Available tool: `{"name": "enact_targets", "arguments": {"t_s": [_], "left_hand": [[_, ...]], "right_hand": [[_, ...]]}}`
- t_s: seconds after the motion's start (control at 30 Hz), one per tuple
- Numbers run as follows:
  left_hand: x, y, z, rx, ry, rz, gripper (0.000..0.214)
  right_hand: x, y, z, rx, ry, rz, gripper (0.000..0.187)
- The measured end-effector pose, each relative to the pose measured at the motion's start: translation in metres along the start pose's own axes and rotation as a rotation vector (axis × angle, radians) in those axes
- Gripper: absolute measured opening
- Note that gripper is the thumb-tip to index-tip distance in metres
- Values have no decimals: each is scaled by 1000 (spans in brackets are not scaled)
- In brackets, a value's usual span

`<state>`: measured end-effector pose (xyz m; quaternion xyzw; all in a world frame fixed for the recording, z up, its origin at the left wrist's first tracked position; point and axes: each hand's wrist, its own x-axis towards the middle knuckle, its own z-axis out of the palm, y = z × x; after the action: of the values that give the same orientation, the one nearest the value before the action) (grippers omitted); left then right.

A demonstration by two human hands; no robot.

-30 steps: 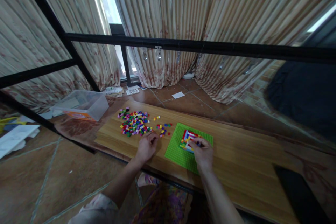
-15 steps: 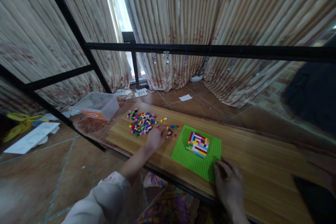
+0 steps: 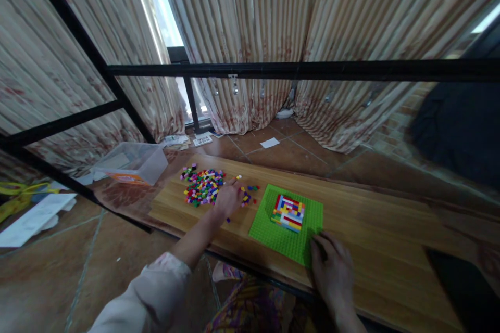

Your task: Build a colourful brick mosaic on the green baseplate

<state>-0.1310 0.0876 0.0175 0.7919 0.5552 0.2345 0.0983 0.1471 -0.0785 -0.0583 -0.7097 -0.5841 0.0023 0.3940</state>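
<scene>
My left hand (image 3: pixel 228 200) reaches over the wooden board between a pile of small coloured bricks (image 3: pixel 203 186) and a smaller loose group of bricks (image 3: pixel 246 197). Its fingers are partly stretched toward a few yellow and white bricks (image 3: pixel 239 177); nothing shows in them, though the fingertips are small and blurred. One dark blue brick (image 3: pixel 228 220) lies alone just below this hand. A green baseplate (image 3: pixel 260 226) carries a flat, square, multicoloured brick build (image 3: pixel 289 213). My right hand (image 3: pixel 333 266) has its fingers bent round the baseplate's near right corner.
The wooden board (image 3: pixel 375 223) is long and low. A clear plastic box (image 3: pixel 146 164) with an orange label stands past its left end. A black flat object (image 3: pixel 461 286) lies at the right. A black metal bar (image 3: pixel 273 70) crosses beyond the board, before curtains (image 3: pixel 250 15).
My left hand has drawn back from the small brick group toward the yellow and white bricks. The lone dark blue brick now shows below it. My right hand stays at the baseplate; the view has shifted slightly.
</scene>
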Motion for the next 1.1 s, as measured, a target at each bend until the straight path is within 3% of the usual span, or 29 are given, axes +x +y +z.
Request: {"name": "enact_targets", "arguments": {"t_s": [0.07,0.17,0.3,0.37,0.47,0.63,0.87,1.1], "left_hand": [[-16,14,-2,-41,23,-12,17],[-50,48,3,-344,64,18,18],[-89,99,15,-579,4,80,16],[-97,117,19,-644,-36,114,17],[-98,131,23,-708,-33,131,18],[-94,128,29,-701,9,134,23],[-74,98,35,-535,128,-14,33],[-64,90,54,-567,70,-36,35]], "right_hand": [[1,-5,-3,86,34,55,51],[1,-23,-12,232,65,200,47],[0,-64,-23,524,-86,395,38],[1,-81,-25,675,-178,420,36],[4,-92,-27,811,-186,498,32],[20,-81,-29,770,-162,505,31],[62,-68,-20,436,-205,182,32],[80,-65,-5,210,-246,23,29]]}}
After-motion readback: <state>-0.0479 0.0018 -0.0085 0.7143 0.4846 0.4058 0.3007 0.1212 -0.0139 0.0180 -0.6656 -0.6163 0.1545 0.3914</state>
